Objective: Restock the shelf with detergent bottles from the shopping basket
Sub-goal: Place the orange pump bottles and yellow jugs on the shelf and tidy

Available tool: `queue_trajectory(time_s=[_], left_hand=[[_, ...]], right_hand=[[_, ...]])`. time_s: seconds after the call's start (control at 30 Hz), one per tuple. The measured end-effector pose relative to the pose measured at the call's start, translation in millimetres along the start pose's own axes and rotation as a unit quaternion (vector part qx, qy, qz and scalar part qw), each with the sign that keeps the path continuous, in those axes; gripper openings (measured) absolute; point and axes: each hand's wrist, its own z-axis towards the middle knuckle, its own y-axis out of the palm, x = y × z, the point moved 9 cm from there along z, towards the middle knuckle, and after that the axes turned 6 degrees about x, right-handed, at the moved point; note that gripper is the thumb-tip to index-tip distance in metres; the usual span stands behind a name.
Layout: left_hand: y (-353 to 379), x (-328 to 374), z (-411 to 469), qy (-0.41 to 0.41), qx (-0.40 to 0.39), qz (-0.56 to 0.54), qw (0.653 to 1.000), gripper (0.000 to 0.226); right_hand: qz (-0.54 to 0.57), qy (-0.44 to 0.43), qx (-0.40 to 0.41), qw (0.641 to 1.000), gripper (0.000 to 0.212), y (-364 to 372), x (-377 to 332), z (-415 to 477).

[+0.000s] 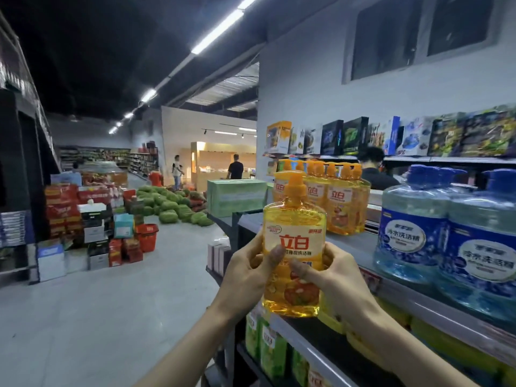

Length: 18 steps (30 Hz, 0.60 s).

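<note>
An orange detergent bottle [294, 233] with a pump cap and a red-lettered label stands upright in the air in front of the shelf [360, 248]. My left hand [248, 270] grips its left side with the thumb across the label. My right hand [332, 277] grips its right side, thumb on the front. Behind it, a row of matching orange bottles [335, 199] stands on the shelf. The shopping basket is not in view.
Large blue detergent jugs [435, 233] fill the shelf at right. Green and yellow packs [268, 344] sit on lower shelves. Boxed goods [391, 138] line the top shelf. The aisle floor at left holds stacked cartons [83, 224], a red basket [146, 237] and watermelons [173, 203]. People stand far back.
</note>
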Motion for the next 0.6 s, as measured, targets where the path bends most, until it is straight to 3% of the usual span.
queue_trajectory(time_s=[0.27,0.5,0.6], left_hand=[[14,-42,121,0.02,-0.075,0.014,0.997,0.049],[33,-62,226,0.019,-0.073,0.008,0.997,0.03],[34,-82,263,0.0,-0.042,-0.013,0.999,0.045]], right_hand=[[-0.009,-0.047,0.071,0.996,0.062,-13,23,109],[-0.047,-0.055,0.093,0.993,0.052,-30,36,224],[-0.071,-0.048,0.108,0.99,0.055,-33,52,267]])
